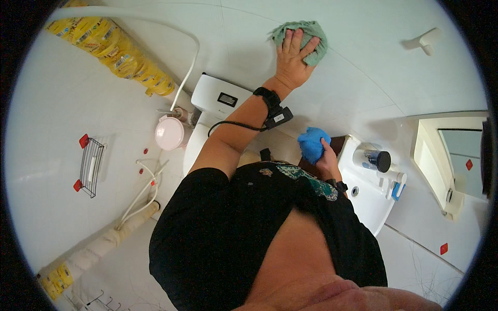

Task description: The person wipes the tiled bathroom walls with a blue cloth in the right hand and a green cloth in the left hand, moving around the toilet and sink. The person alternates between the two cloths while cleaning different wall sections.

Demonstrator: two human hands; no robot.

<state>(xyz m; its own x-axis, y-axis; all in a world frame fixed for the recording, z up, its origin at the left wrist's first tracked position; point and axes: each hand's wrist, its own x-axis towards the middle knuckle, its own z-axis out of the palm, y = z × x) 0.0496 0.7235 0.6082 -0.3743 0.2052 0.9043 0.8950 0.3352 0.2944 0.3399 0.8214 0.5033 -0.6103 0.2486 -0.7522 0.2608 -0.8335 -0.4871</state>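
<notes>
My left hand (294,61) is stretched far up, pressing a crumpled green cloth (317,32) flat against the white wall with its fingers spread over it. A black band with a cabled black box sits on that wrist. Close to my body, my right hand (328,159) grips a bunched blue cloth (312,145), its fingers partly hidden behind it. The blue cloth is just left of the white washbasin (371,205). Below my left forearm is a white toilet (220,96), partly covered by the arm.
A pipe wrapped in yellow packaging (122,57) runs along the upper left, beside a white hose (193,65). A pink bin (170,132) stands by the toilet. A black-lidded container (381,160) rests on the basin. Also visible are a mirror cabinet (420,145), wire rack (91,168) and wall hook (429,41).
</notes>
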